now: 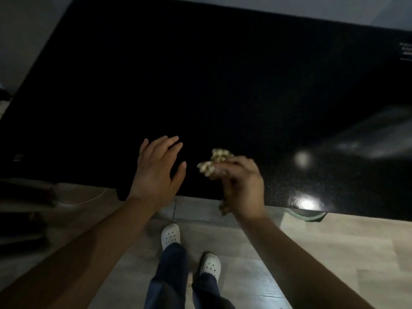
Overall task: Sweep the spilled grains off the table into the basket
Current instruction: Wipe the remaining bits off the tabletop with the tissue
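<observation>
A glossy black table [223,85] fills the upper view. My left hand [158,168] lies flat on it near the front edge, fingers straight and spread. My right hand [240,186] is curled around a crumpled patterned cloth [214,161], which sticks out past its fingers to the left and hangs below the palm at the table's edge. No grains show on the dark tabletop. No basket is in view.
The front table edge [196,195] runs just under both wrists. Below it is a pale tiled floor [334,253] with my white clogs [170,236]. Dark stacked objects [24,217] sit at the left. Light glare [306,204] shines on the right front corner.
</observation>
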Demonstrator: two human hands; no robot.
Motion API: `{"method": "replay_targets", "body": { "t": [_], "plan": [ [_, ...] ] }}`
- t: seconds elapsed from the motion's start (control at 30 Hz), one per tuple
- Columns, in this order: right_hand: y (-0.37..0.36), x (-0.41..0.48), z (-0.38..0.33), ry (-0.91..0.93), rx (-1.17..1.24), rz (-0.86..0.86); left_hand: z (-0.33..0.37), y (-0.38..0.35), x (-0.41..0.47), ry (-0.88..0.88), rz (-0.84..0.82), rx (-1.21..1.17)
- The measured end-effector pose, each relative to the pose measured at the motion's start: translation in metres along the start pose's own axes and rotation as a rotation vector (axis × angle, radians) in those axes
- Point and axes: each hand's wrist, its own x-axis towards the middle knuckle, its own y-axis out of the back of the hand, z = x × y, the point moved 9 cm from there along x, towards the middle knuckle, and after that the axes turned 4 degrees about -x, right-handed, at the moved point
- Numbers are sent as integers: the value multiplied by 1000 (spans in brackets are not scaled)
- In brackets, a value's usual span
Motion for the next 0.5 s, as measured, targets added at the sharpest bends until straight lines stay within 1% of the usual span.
{"method": "replay_targets", "body": {
  "t": [0.03, 0.1, 0.2, 0.33, 0.43, 0.5],
  "plan": [
    [0, -14, -4, 56, 19, -39, 0, 0, -1, 1, 0, -7],
    [6, -38, -4, 96, 45, -82, 0, 2, -2, -1, 1, -17],
    [21, -57, 8, 39, 73, -119, 1, 2, -4, -13, -18, -17],
    [52, -50, 17, -98, 83, -50, 1, 4, -14, 35, -43, -35],
    [70, -28, 0, -79, 74, -37, 8, 10, -20, 61, -93, -66],
    [79, -9, -9, -84, 78, -31, 17, 14, -24, 60, -169, -79]
  ]
}}
